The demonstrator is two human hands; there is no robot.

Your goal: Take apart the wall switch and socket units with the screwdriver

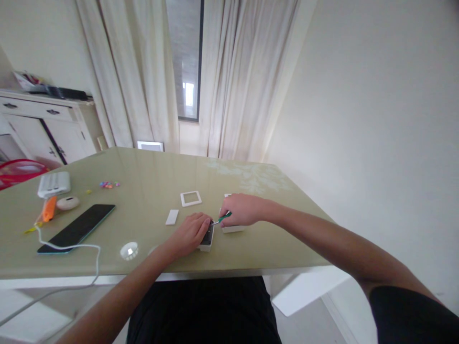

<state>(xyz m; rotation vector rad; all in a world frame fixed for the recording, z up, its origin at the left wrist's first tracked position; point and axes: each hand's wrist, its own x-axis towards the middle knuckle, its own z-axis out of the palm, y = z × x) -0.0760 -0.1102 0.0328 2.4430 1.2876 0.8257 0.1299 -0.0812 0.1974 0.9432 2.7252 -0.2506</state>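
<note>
My right hand (241,209) is closed around the green handle of a screwdriver (225,216). The thin metal shaft slants down to the left, and its tip meets the upper edge of a small white box with a dark face (207,240). That box is gripped by my left hand (192,230), whose thumb lies along its top; the fingers partly cover it. Beneath my right hand lies a white block-like piece (233,229), mostly hidden. Beyond my left hand are a white square frame (191,198) and a small white rectangular plate (172,217).
On the table (150,167), to the left, are a phone (77,228), a white cable (98,258), a clear round dish (129,251), an orange object (49,208), a round white case (68,203), a white box-shaped device (54,184) and several colourful bits (109,184).
</note>
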